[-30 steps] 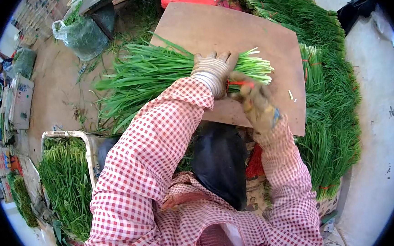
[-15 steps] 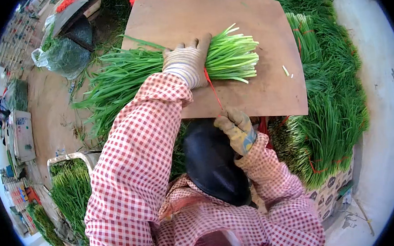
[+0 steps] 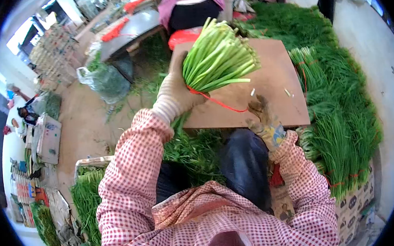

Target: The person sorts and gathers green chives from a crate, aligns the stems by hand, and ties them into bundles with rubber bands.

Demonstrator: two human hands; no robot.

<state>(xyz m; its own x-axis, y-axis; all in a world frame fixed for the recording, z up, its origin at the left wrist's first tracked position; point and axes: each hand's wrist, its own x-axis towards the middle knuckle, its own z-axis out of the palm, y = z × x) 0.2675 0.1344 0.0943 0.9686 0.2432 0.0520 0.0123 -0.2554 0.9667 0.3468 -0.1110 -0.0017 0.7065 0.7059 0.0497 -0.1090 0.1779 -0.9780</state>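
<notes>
My left hand (image 3: 176, 88), in a pale glove, is wrapped round a bunch of green stalks (image 3: 219, 55) lifted above the brown board (image 3: 268, 95). The pale cut ends point up and to the right, and the leaves hang down behind the hand. A red tie (image 3: 218, 102) runs from the bunch towards my right hand (image 3: 266, 120), its far end near the gloved fingers. Those fingers look apart above the board's near edge; whether they touch the tie is unclear. Small white stalk scraps (image 3: 287, 92) lie on the board.
Tied green bundles (image 3: 341, 94) are stacked at the right. A crate of greens (image 3: 88, 194) stands at the lower left. Past the board are a metal table (image 3: 131, 32), a plastic bag of greens (image 3: 107, 83) and a person in purple (image 3: 195, 6). Another person (image 3: 28, 114) is far left.
My left hand has raised the bunch off the board and tilted its cut ends up. My right hand has moved right, its fingers no longer pinched together. The view now reaches further across the room.
</notes>
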